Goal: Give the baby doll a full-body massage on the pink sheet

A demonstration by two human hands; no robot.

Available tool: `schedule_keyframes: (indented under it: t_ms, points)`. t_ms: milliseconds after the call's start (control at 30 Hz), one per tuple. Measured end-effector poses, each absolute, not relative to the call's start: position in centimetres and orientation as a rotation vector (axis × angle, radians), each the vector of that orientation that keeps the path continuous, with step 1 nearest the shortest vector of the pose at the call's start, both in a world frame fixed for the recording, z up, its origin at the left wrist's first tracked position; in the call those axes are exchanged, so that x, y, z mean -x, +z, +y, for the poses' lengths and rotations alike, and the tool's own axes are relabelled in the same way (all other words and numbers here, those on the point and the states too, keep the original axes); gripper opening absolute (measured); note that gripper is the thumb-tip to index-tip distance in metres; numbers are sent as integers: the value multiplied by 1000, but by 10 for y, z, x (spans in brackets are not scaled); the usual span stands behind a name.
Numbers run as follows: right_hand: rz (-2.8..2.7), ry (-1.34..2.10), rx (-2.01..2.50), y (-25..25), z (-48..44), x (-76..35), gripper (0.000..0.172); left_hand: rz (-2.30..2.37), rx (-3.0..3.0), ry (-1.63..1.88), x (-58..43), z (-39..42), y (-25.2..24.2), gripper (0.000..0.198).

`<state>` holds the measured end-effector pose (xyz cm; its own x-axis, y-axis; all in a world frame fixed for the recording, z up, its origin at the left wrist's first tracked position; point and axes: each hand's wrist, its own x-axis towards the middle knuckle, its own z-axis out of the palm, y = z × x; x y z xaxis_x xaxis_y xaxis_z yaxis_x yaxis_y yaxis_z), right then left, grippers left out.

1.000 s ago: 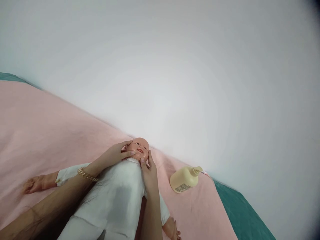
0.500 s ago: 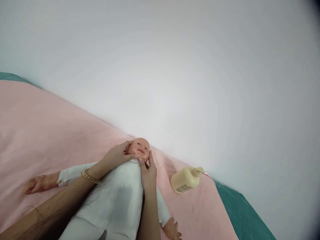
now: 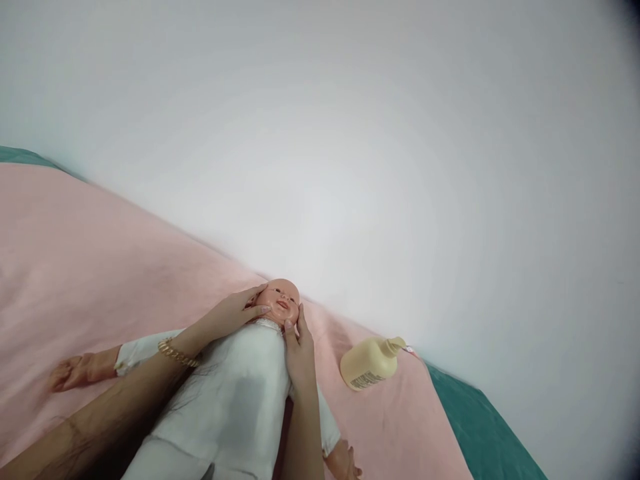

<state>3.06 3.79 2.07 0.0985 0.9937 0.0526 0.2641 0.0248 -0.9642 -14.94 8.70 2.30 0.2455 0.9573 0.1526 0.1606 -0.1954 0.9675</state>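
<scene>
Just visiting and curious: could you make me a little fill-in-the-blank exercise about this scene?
1. The beaded gold bracelet is on the person's ______ arm.
2. The pale yellow pump bottle rests on a ______ cloth.
3. Of the left hand and right hand, the ______ one is nearer the bottle.
4. Both hands touch the head of the bald plastic doll, whose fabric body is mostly ______.

Missing words: left; pink; right; white.
</scene>
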Motion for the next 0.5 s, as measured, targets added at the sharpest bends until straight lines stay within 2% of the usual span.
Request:
schedule_keyframes:
  t_ms: [500]
  points:
    - [-1271,1059,1319,10,44,-40,84,1034,-1566,1056,153,82,32,76]
